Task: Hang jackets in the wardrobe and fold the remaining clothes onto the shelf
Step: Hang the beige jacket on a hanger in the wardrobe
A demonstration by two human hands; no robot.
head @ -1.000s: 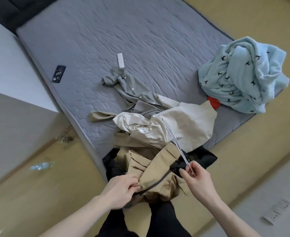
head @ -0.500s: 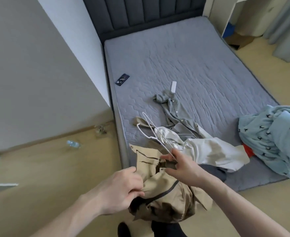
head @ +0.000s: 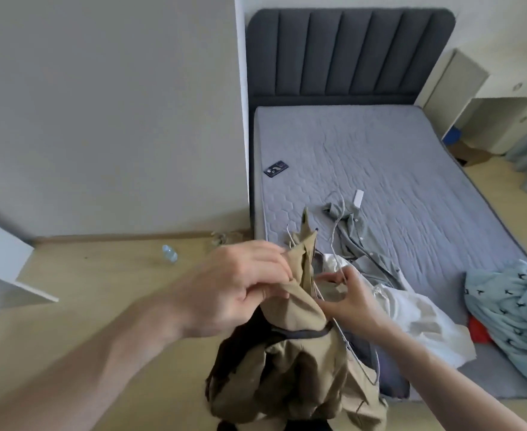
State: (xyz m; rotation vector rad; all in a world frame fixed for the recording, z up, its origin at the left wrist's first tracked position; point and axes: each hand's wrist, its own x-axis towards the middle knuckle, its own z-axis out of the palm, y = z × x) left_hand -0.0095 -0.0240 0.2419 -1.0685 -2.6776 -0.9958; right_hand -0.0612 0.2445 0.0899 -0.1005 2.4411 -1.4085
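This is a bedroom in a home. A bed (head: 396, 169) with a bare grey quilted mattress and a dark padded headboard (head: 346, 54) fills the far right. Loose clothes (head: 364, 241) and a pale blue blanket (head: 514, 309) lie on it, above a light wooden floor (head: 100, 275).

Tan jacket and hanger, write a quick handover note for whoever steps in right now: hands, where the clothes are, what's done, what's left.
Left hand grips the tan jacket near its collar, lifted off the bed.
Right hand holds the wire hanger against the jacket.
The hanger does not look seated in the jacket yet.
On the bed: green shirt, cream garment, blue blanket with something red under it, and a phone.
Done: jacket and hanger picked up.
Left: seat the hanger, hang the jacket in the wardrobe, fold the rest onto the shelf.
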